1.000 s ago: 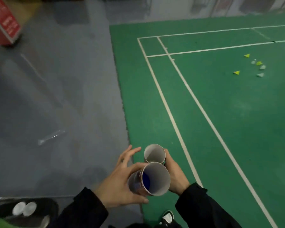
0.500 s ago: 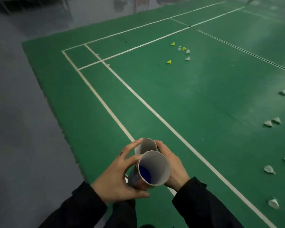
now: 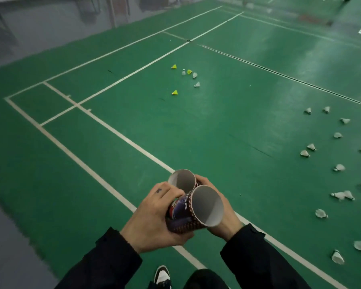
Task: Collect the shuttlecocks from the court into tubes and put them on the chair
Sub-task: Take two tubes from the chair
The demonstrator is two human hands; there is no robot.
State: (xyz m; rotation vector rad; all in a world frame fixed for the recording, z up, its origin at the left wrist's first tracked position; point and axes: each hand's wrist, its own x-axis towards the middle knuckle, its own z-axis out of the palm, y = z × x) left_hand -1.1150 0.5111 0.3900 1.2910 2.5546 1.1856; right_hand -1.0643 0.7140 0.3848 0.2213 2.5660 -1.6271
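Note:
Two open cardboard tubes are held side by side low in the middle of the view: a near tube (image 3: 206, 206) with a dark printed wall and a far tube (image 3: 182, 180) behind it. My left hand (image 3: 152, 217) wraps the near tube from the left. My right hand (image 3: 223, 217) cups both tubes from the right, fingers on the far one. On the green court (image 3: 217, 130), several white shuttlecocks (image 3: 304, 153) lie scattered at the right. A small cluster of yellow shuttlecocks (image 3: 174, 92) and white ones (image 3: 197, 84) lies farther ahead.
White court lines (image 3: 121, 136) run diagonally past my hands. Grey floor (image 3: 6, 243) borders the court on the left and at the back. My shoe (image 3: 162, 275) shows at the bottom edge. No chair is in view.
The view has swung right, off the grey floor and onto the court, bringing the white shuttlecocks at the right into sight. Both hands keep hold of the two tubes, now tilted more to the right.

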